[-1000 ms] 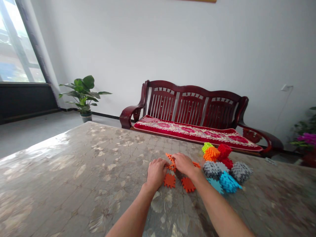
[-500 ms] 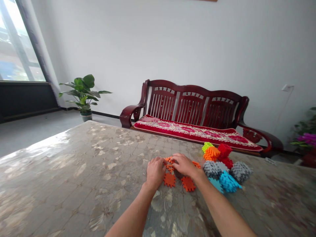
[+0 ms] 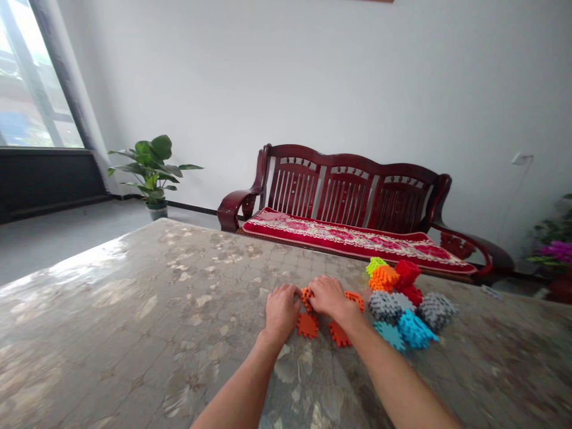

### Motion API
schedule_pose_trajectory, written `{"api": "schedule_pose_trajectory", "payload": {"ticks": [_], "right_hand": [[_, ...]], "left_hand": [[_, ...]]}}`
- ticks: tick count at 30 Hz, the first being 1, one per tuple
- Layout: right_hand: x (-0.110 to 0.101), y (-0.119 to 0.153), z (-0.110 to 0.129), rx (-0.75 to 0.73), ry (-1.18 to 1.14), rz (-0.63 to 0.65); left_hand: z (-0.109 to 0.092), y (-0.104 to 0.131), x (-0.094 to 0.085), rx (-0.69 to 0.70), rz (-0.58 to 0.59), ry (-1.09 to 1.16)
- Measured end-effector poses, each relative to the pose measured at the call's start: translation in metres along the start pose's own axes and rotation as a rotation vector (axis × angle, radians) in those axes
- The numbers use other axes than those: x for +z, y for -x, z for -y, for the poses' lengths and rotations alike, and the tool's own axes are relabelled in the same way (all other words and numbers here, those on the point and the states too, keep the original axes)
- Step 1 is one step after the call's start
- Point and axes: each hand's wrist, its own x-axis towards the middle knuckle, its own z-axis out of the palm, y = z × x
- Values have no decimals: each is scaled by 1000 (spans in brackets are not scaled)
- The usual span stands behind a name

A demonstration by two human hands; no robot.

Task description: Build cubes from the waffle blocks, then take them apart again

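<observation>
Tabletop (image 3: 147,322) underlies orange piece (image 3: 306,300) (partly hidden) between hands (image 3: 282,308) (image 3: 329,295).

The orange piece (image 3: 306,299) held between left hand (image 3: 282,310) and right hand (image 3: 329,296) is partly masked by fingers; its full outline cannot be read. The right forearm (image 3: 379,351) overlaps a flat orange tile (image 3: 338,335). The window (image 3: 40,83) and surface (image 3: 214,357) are cut off at the edges. A pale item (image 3: 491,291) is too blurred to identify.

colourful toothed pieces (image 3: 385,306) on patterned table (image 3: 143,322)
</observation>
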Motion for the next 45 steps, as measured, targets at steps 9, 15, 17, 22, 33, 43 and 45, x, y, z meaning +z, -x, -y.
{"api": "schedule_pose_trajectory", "payload": {"ticks": [9, 15, 17, 22, 33, 43, 45], "right_hand": [[-1, -2, -1, 4, 44, 44], [-10, 3, -30, 109, 8, 16], [-17, 7, -49, 153, 3, 7], [-27, 21, -96, 226, 11, 32], [-11, 45, -113, 226, 43, 69], [-13, 47, -108, 222, 69, 72], [-15, 47, -106, 225, 66, 78]], "left_hand": [[0, -1, -1, -40, -21, 67], [2, -3, 0, -57, -31, 88], [2, -3, -1, -65, -24, 89], [1, -2, -2, -68, -23, 94], [3, -3, -1, -48, -26, 82], [-1, -3, -6, -63, 6, 67], [-1, -3, -6, -62, 9, 68]]}}
